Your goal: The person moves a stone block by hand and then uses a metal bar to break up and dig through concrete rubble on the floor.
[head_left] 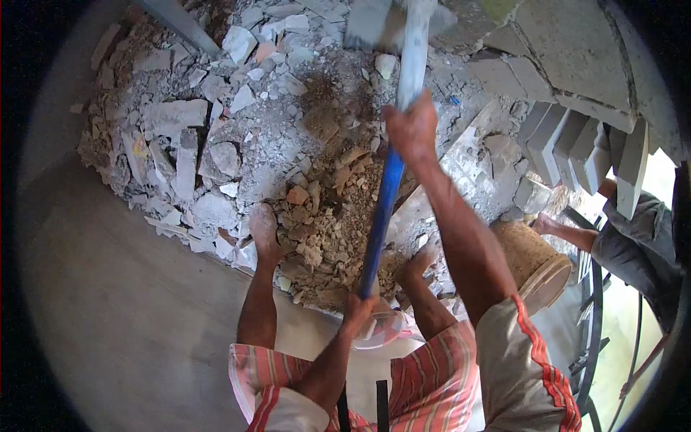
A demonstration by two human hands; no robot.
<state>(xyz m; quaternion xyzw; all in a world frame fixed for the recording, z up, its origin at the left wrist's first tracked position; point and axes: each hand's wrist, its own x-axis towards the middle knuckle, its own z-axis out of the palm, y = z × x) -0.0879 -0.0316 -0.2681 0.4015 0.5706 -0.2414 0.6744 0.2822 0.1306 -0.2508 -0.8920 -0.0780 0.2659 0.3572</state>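
The right hand, right of centre in the upper half of the frame, has its grip closed around the handle of a long tool. The left hand, at lower centre, has its grip wrapped around the handle's blue lower end. The tool runs up from there to the top of the frame, where its wide blade is blurred, over the rubble. Brown dirt lies at the centre, between the person's bare feet. A dirty bucket is tilted at right of centre. Pale slabs lean at upper right, and another person is at the right edge.
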